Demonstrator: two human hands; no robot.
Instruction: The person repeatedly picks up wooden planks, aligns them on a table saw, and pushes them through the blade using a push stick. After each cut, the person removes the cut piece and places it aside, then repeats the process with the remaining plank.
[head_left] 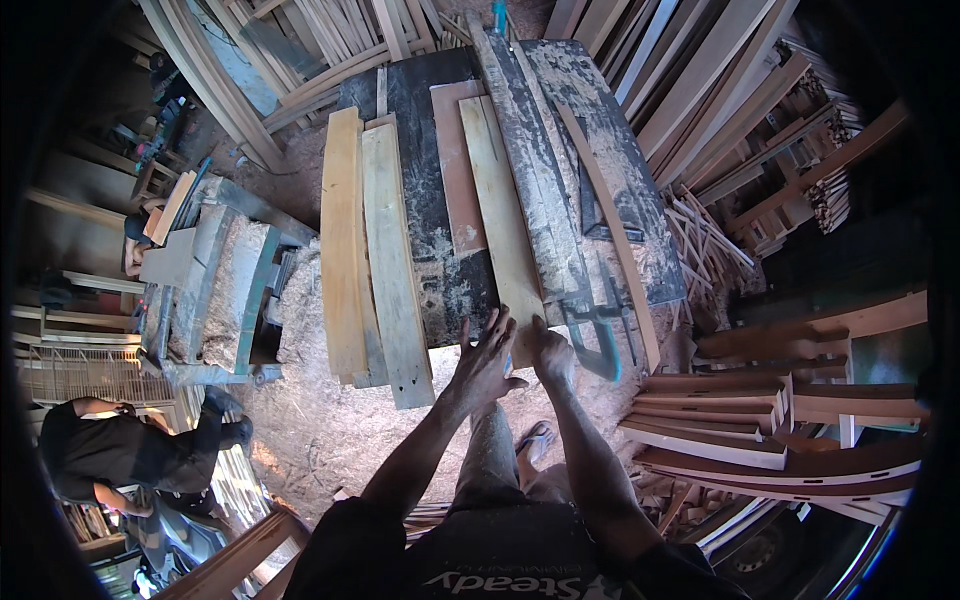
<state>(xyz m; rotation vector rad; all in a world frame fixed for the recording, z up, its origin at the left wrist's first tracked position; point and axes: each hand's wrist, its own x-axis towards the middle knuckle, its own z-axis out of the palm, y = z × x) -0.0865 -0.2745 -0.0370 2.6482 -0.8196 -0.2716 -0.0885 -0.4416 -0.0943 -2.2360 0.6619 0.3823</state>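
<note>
A pale board (497, 200) lies lengthwise on the dark, dust-covered worktop (430, 200), beside a long straight bar (535, 190). My right hand (553, 355) is closed on that board's near end. My left hand (488, 355) is just left of it, fingers spread, fingertips at the board's edge. A pinkish panel (450, 140) is partly under the board. A yellow plank (340, 240) and a greyer plank (390, 250) lie to the left. A narrow strip (610, 230) lies to the right, near a teal bent handle or bracket (600, 350) at the table's front edge.
A second machine (210, 290) stands at the left, with a person's arm (133, 258) beside it. A person (130, 450) in dark clothes is at lower left. Stacked boards (740, 420) fill the lower right; long timber (700, 90) leans behind the table. Wood shavings (290, 430) cover the floor.
</note>
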